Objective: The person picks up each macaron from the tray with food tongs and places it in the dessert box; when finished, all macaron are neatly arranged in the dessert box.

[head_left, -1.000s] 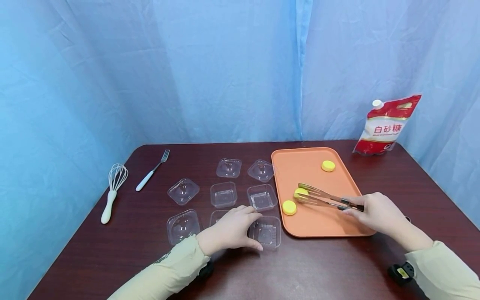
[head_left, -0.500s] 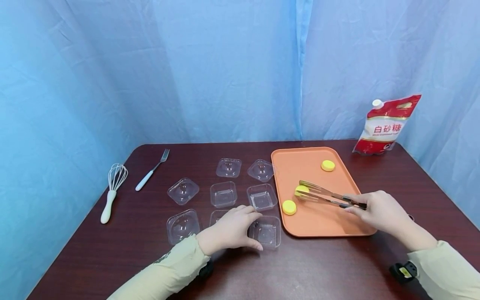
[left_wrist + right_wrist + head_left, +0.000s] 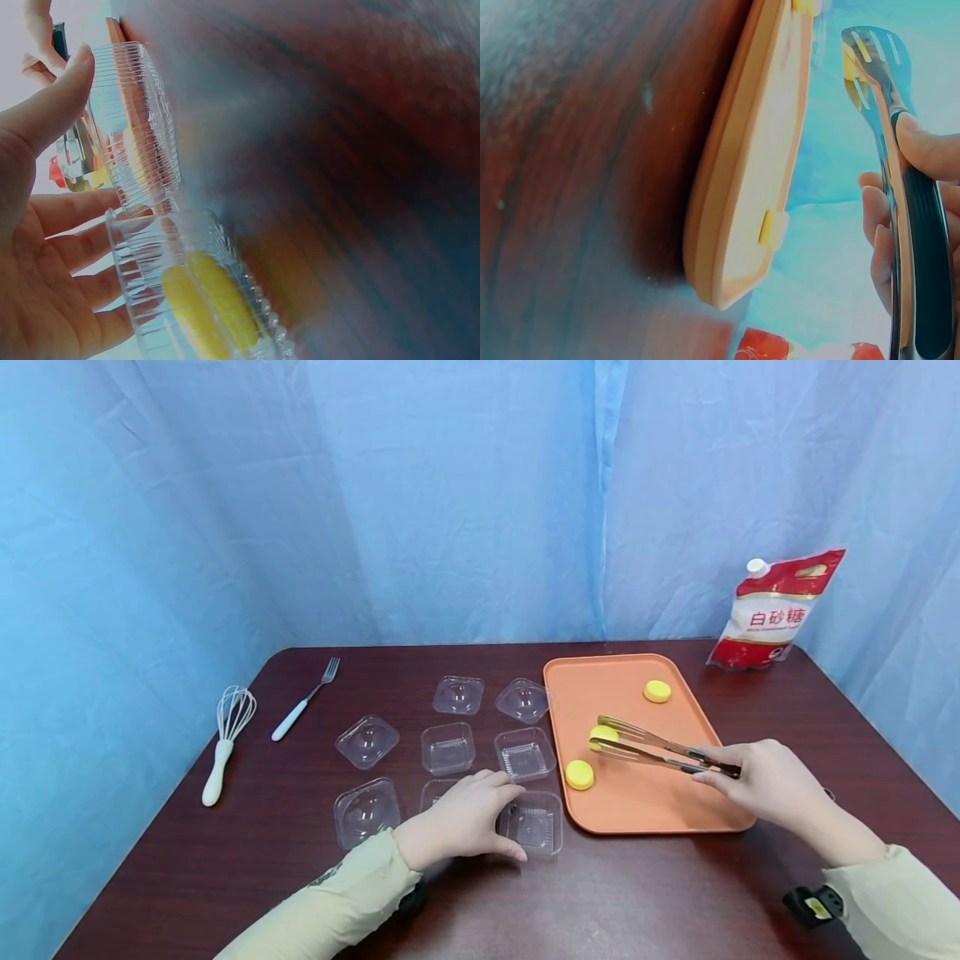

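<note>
My left hand (image 3: 468, 818) rests at a clear square plastic container (image 3: 536, 825), thumb at its near corner and fingertips at its far one. In the left wrist view, the thumb and fingers are straight and spread. A second container (image 3: 139, 300) holding thick yellow discs (image 3: 199, 300) sits beside the fingers; the hand partly hides it in the head view. My right hand (image 3: 772, 781) grips slotted metal tongs (image 3: 667, 745) by their dark handles. Between the tong ends is a yellow disc (image 3: 603, 737), over an orange tray (image 3: 622, 802); whether it is lifted, I cannot tell.
Two more yellow discs (image 3: 579, 775) lie on the tray, one far right. Several clear containers and domed lids (image 3: 367, 742) stand left of it. A white whisk (image 3: 225, 747) and a fork (image 3: 303, 703) lie far left. A red sugar bag (image 3: 772, 610) stands back right.
My right hand and the tongs have shifted slightly rightward and away, and the disc at their ends has moved a little back. My left hand has stayed in place.
</note>
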`<act>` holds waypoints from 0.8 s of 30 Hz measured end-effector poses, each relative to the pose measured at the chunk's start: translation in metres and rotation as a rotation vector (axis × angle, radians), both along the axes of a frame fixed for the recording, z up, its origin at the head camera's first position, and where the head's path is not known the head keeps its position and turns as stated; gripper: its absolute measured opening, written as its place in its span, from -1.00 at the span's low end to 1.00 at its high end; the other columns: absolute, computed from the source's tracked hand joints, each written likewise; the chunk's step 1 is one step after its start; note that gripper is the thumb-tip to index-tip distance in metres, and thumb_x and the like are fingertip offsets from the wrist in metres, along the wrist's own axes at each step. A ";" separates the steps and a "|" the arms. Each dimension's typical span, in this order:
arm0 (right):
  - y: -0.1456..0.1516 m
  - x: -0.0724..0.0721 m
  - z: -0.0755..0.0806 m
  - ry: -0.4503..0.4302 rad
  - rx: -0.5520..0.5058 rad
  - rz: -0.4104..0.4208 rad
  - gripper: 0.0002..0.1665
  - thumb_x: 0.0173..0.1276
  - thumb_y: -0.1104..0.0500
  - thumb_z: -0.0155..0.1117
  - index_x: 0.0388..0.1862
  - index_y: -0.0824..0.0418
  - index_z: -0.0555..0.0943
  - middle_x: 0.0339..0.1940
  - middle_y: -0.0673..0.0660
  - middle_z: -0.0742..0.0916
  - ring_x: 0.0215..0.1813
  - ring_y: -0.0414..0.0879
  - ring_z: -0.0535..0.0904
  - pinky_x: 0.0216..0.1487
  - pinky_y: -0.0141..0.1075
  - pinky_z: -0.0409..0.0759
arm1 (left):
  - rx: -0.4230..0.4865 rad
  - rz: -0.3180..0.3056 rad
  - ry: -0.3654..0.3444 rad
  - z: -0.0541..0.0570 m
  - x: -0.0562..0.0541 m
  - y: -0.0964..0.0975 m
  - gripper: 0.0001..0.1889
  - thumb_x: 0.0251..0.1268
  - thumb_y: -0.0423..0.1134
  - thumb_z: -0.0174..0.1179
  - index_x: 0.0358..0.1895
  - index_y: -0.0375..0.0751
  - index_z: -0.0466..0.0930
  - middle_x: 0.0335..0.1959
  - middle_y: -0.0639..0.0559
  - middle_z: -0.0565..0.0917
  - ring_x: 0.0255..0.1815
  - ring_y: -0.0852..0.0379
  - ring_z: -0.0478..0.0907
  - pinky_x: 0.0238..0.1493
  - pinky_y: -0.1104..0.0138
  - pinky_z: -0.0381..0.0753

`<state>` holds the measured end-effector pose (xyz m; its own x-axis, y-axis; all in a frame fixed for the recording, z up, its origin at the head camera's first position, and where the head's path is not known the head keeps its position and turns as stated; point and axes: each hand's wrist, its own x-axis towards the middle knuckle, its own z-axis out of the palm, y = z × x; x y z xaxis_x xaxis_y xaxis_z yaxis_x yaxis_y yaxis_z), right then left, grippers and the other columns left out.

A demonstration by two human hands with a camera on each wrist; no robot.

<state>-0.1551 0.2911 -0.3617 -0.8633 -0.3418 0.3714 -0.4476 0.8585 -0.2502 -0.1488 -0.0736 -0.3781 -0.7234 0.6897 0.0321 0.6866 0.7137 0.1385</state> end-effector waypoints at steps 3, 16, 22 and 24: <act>-0.001 0.000 0.001 0.007 -0.007 0.016 -0.58 -0.07 0.18 0.55 -0.18 0.31 0.73 -0.80 -0.26 0.47 -0.69 -0.45 0.09 -0.70 -0.46 0.11 | -0.002 0.002 0.001 0.001 0.000 0.000 -0.21 -0.16 0.27 0.39 0.14 -0.17 0.54 0.00 0.05 0.60 0.06 0.10 0.49 0.15 0.31 0.46; -0.003 0.006 0.006 0.015 -0.051 0.077 -0.56 -0.11 0.24 0.56 -0.16 0.31 0.73 -0.70 -0.21 0.64 -0.68 -0.47 0.13 -0.70 -0.55 0.10 | -0.002 0.000 -0.009 0.000 0.000 0.000 -0.21 -0.16 0.27 0.39 0.14 -0.18 0.54 0.00 0.04 0.60 0.04 0.10 0.49 0.14 0.32 0.47; -0.001 0.006 0.006 0.011 -0.057 0.078 -0.54 -0.11 0.21 0.57 -0.14 0.27 0.73 -0.77 -0.30 0.56 -0.69 -0.48 0.01 -0.72 -0.54 0.06 | -0.001 0.003 -0.012 -0.001 0.000 0.000 -0.21 -0.17 0.27 0.39 0.14 -0.16 0.54 -0.01 0.07 0.59 0.04 0.12 0.49 0.13 0.32 0.46; -0.001 0.006 0.006 0.014 -0.055 0.086 -0.54 -0.11 0.21 0.57 -0.15 0.26 0.73 -0.76 -0.30 0.57 -0.69 -0.48 0.00 -0.72 -0.55 0.05 | 0.000 0.005 -0.014 0.000 0.000 0.000 -0.20 -0.17 0.27 0.39 0.14 -0.16 0.54 -0.01 0.06 0.59 0.04 0.12 0.48 0.13 0.32 0.46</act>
<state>-0.1486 0.2901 -0.3556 -0.8262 -0.3934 0.4033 -0.5230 0.8017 -0.2894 -0.1491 -0.0738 -0.3786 -0.7272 0.6861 0.0224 0.6811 0.7170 0.1480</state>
